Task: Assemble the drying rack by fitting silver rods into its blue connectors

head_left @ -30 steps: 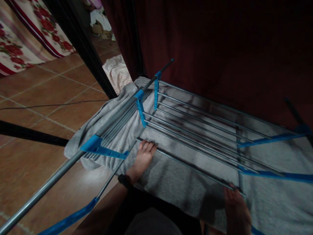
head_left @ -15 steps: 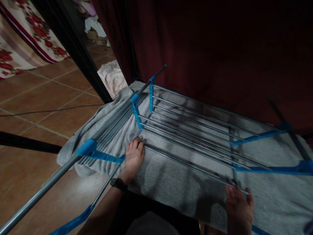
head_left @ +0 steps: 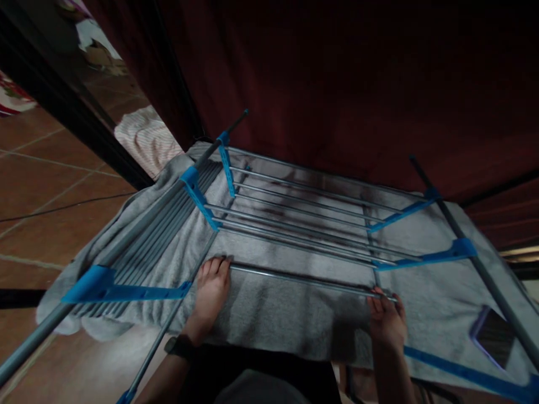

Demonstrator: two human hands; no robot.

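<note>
A thin grey metal rod (head_left: 295, 276) lies crosswise between my hands, above the grey blanket. My left hand (head_left: 213, 289) is wrapped round its left end. At the right end, my right hand (head_left: 387, 320) holds the rod with its fingers from below, the tip showing past them. Beyond the rod stands a rack frame of metal bars, with parallel rods joined to blue plastic brackets, one at the left (head_left: 200, 199) and one at the right (head_left: 425, 257). Nearer my left arm, another blue bracket (head_left: 135, 293) sits on a thick grey tube (head_left: 147, 216).
Several loose rods (head_left: 168, 230) lie side by side on the grey blanket (head_left: 269, 320) at the left. A phone (head_left: 493, 336) rests at the right, near a long tube (head_left: 484, 269). Behind hangs a dark red curtain (head_left: 315, 84). A black post (head_left: 80, 118) slants at the left.
My view has turned to the right, bringing the phone and the right-hand tube into sight. Both hands still hold the rod at its ends.
</note>
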